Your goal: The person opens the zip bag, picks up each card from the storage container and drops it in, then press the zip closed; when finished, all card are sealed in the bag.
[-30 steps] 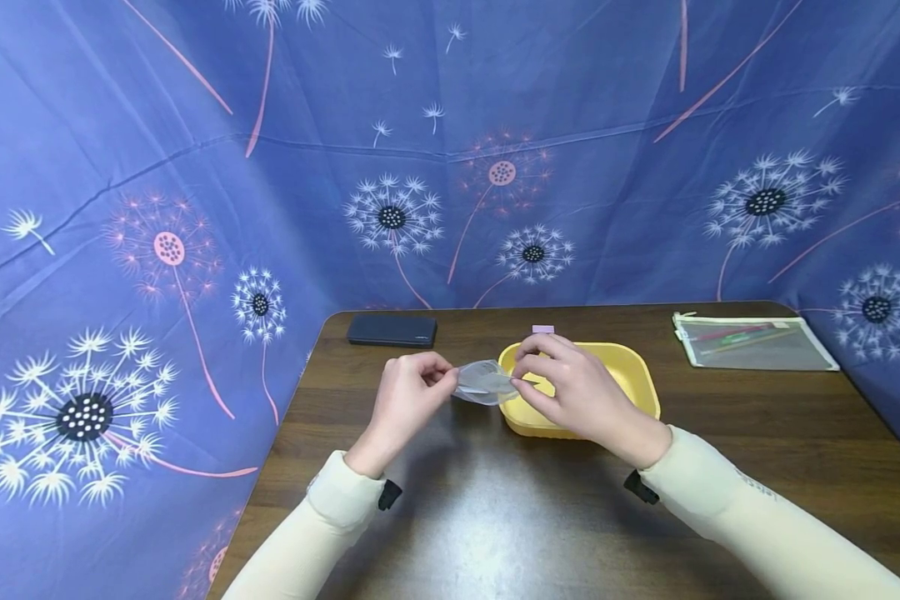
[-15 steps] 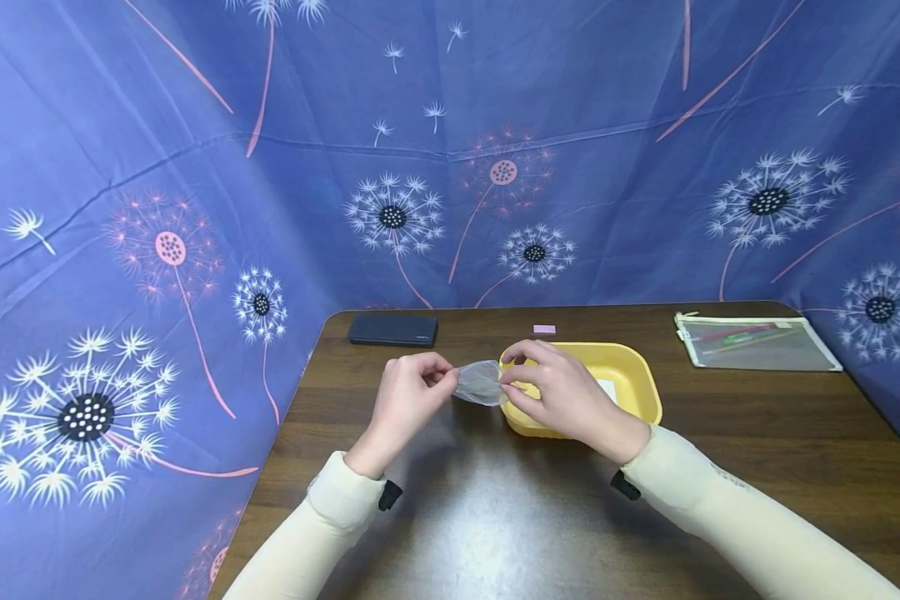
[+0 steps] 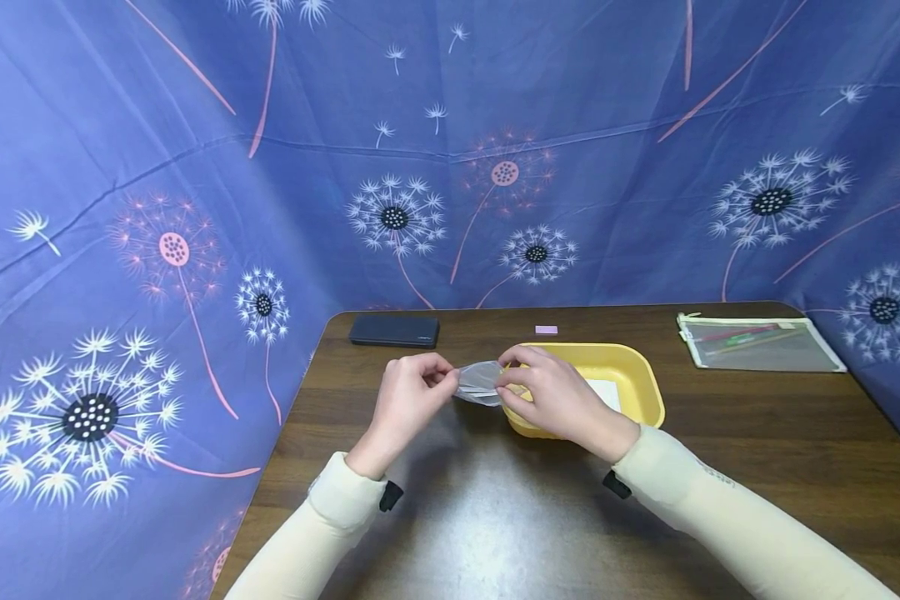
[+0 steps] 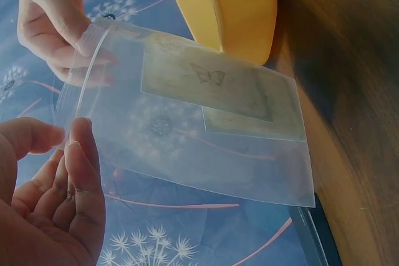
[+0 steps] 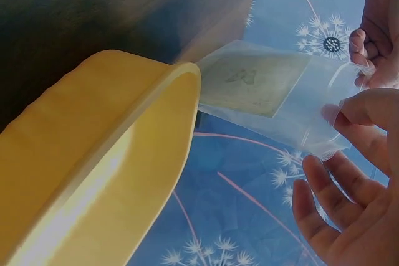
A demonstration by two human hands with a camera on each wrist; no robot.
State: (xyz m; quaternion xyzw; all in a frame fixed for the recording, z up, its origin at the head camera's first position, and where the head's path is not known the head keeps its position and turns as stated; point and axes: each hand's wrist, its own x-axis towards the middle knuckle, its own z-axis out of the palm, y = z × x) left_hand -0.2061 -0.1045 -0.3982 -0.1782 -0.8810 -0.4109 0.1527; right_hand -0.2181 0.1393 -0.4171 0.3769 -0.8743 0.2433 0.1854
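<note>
A clear zip bag [image 3: 480, 383] is held up over the table at the left end of the yellow tray [image 3: 637, 379]. Inside it lie paper cards [image 4: 212, 78], one printed with a butterfly. My left hand [image 3: 412, 396] pinches one side of the bag's mouth between thumb and index finger. At the other side of the mouth, my right hand [image 3: 558, 396] grips the edge with its thumb and fingers, partly over the tray. The bag's mouth gapes a little in the head view. A white paper piece [image 3: 606, 393] lies in the tray, partly hidden by my right hand.
A dark case [image 3: 394, 331] lies at the back left of the wooden table [image 3: 465, 517]. Behind the tray is a small pink piece [image 3: 546, 330]. A mesh zip pouch [image 3: 761, 343] with pens sits at the back right. Patterned blue cloth hangs around the table.
My right hand has moved left along the bag's mouth, uncovering the pink piece and the white paper in the tray. My left hand has stayed in place, still pinching the zip bag.
</note>
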